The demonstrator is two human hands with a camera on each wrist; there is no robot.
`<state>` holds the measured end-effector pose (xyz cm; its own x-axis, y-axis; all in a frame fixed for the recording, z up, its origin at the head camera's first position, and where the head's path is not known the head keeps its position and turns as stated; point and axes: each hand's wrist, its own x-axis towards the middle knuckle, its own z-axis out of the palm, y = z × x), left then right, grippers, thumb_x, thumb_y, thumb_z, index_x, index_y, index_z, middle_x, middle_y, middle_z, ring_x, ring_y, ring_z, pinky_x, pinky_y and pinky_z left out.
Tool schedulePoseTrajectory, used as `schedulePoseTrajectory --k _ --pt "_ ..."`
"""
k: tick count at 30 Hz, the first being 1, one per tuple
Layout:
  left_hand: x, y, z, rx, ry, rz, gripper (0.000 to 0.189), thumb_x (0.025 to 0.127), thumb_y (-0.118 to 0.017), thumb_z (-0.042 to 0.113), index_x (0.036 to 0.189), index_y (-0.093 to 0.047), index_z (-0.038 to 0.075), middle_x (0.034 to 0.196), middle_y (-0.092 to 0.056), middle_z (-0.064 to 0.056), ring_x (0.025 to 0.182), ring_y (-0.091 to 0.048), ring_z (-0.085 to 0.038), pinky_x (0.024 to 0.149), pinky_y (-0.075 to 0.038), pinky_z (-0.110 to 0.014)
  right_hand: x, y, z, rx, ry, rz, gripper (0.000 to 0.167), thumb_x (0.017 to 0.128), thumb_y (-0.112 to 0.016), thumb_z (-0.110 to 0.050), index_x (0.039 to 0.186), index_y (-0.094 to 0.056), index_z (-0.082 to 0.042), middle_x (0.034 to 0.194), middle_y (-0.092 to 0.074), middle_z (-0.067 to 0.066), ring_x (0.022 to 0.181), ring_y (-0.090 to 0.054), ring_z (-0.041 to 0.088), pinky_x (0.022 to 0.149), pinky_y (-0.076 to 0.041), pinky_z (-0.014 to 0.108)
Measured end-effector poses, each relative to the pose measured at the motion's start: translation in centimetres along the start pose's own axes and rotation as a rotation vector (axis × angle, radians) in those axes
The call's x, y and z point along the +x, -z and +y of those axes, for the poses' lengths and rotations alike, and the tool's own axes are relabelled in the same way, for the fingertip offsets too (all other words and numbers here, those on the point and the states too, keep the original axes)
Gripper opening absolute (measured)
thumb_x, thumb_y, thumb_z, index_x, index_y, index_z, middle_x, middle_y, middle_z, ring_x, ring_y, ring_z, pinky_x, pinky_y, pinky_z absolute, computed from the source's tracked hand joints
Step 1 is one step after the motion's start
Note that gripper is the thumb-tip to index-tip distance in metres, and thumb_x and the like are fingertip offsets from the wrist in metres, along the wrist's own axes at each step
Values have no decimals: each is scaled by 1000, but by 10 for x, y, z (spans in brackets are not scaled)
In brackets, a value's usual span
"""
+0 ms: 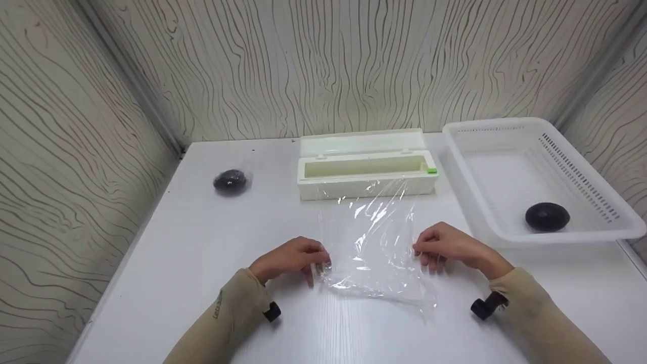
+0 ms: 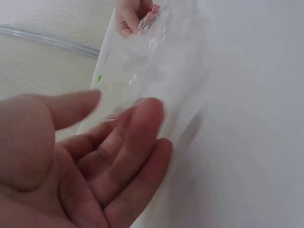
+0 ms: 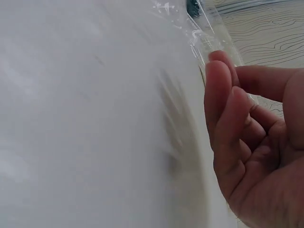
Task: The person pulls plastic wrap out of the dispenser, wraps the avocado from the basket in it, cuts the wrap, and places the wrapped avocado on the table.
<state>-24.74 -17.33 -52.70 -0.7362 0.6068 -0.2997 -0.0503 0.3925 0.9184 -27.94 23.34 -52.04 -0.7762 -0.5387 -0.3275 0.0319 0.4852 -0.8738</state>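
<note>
A sheet of clear cling film [image 1: 371, 258] hangs from the front of a white dispenser box [image 1: 313, 191] and spreads wrinkled over the table. My right hand [image 1: 452, 247] pinches the film's right edge between thumb and fingers. At the opposite edge is my left hand [image 1: 293, 258]; in the left wrist view its thumb [image 2: 78, 109] stands apart from the loosely bent fingers [image 2: 147, 123], with no film visibly gripped. The box's lid [image 1: 361, 143] is raised, and a green piece [image 1: 431, 171] sits at its right end.
A dark oval object [image 1: 230, 181], apparently wrapped in film, lies on the table's left side. At the right stands a white slotted basket [image 1: 485, 167] holding another smooth, dark oval [image 1: 547, 217]. Wood-patterned panels [image 1: 323, 71] enclose the white table [image 1: 202, 227] at the back and sides.
</note>
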Motion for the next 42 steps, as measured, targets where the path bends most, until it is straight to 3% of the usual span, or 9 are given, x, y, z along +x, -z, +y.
schedulePoseTrajectory --k 5,12,16,22,27,32,36,38,42 --pt "1 -2 0 -1 7 28 23 105 -59 17 102 -75 1 86 -71 -5 60 -69 -17 73 -61 -30 -5 1 1 -33 -11 8 25 100 -66 -17 95 -70 7 69 -68 4 58 -66 14 51 -54 24" --pt "-1 -1 -2 42 20 31 24 104 -62 23 102 -76 3 88 -72 -4 60 -69 -15 73 -58 -27 8 -5 0 30 -59 95 43 107 -57 -36 105 -68 5 69 -70 5 57 -69 16 52 -58 27" --pt "-1 -2 -1 51 20 24 26 105 -60 24 101 -76 3 86 -73 -6 60 -70 -15 74 -57 -27 13 -8 -2 17 -30 108 33 105 -62 -25 96 -67 6 64 -66 2 56 -68 15 50 -56 25" --pt "-1 -1 -3 45 33 7 28 106 -58 21 96 -74 1 81 -74 -7 57 -69 -15 80 -58 -28 2 -5 1 -17 -49 146 27 104 -60 -17 89 -63 4 62 -63 2 56 -67 16 50 -56 25" --pt "0 -1 -3 57 37 2 29 107 -57 19 93 -73 0 77 -74 -8 54 -68 -15 68 -57 -25 -7 -5 4 -56 -63 129 27 106 -58 -18 88 -60 2 60 -64 3 54 -66 15 51 -56 24" --pt "-1 -3 0 137 59 4 27 106 -58 19 91 -74 4 73 -74 -6 52 -65 -13 57 -50 -21 -9 -5 3 -90 -61 151 23 105 -59 -16 89 -60 1 61 -63 4 54 -66 16 51 -57 25" --pt "-3 3 4 261 75 -1 22 104 -62 25 93 -76 11 75 -74 -3 58 -65 -12 62 -48 -23 -6 -2 -1 -102 -51 218 18 102 -63 -15 102 -64 4 75 -67 7 60 -67 18 55 -60 30" --pt "-2 10 6 326 75 8 20 102 -65 29 96 -75 13 78 -74 -2 62 -65 -12 65 -48 -25 -3 0 -4 -124 -41 273 26 102 -64 -18 116 -63 4 85 -67 10 62 -66 18 56 -60 32" --pt "6 26 12 335 64 133 25 104 -62 35 110 -71 13 90 -74 -5 71 -65 -15 71 -49 -29 6 6 -12 -164 -10 403 52 103 -65 -25 142 -49 6 106 -62 18 74 -66 23 62 -60 31"
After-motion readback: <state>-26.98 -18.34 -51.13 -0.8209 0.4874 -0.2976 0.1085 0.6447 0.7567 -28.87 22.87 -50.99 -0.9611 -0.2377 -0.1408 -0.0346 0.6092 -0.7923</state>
